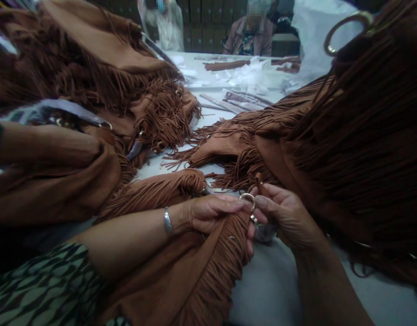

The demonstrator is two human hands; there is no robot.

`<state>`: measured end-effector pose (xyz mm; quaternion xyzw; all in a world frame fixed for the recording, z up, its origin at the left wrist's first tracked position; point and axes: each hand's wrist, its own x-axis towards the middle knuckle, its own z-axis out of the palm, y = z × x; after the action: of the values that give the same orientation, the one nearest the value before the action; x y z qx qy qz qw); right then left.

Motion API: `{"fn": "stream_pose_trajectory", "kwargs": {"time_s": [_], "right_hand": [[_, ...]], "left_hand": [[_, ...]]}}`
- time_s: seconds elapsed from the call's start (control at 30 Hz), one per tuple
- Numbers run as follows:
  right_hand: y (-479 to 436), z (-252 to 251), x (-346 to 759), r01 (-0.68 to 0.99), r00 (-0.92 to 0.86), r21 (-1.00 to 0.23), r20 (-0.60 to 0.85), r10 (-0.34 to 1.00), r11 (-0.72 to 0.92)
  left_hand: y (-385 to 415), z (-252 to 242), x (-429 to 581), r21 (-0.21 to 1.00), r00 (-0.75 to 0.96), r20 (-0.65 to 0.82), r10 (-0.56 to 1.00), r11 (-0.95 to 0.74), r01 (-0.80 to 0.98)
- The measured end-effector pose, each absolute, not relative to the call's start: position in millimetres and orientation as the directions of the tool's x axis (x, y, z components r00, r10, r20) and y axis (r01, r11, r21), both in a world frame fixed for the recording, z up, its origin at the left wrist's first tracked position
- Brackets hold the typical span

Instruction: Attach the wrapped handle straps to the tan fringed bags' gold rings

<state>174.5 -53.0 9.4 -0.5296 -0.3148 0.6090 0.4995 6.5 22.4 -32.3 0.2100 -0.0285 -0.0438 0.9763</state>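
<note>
1. Another person's forearm (41, 145) lies across a heap of brown fringed bags (103, 68) at the left edge of the tabletop (272, 290).
2. The left hand (211, 213), a silver bracelet (167, 220) on its wrist, is closed over the fringed edge of a brown suede bag (181, 276) at the near edge.
3. A metal ring (247, 199) sits at that bag's top, between both hands.
4. The right hand (286, 217) pinches the ring with narrowed fingers.
5. A second fringed heap (364, 136) fills the right edge.
</note>
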Motion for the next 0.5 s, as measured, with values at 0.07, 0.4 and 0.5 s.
{"fn": "stream_pose_trajectory", "kwargs": {"time_s": [0.07,0.4,0.5], "right_hand": [[-55,7,181,-0.255,0.041,-0.912,-0.343,0.938,-0.322],[-61,2,183,-0.22,-0.078,-0.912,-0.337,0.938,-0.345],[-62,7,181,-0.165,-0.081,-0.922,-0.34,0.937,-0.349]], "left_hand": [[22,-32,8,0.444,0.994,0.042,-0.1,0.893,0.071],[18,-30,10,0.499,0.999,-0.036,0.002,0.866,0.016],[18,-31,11,0.511,0.998,-0.058,-0.002,0.859,0.031]]}}
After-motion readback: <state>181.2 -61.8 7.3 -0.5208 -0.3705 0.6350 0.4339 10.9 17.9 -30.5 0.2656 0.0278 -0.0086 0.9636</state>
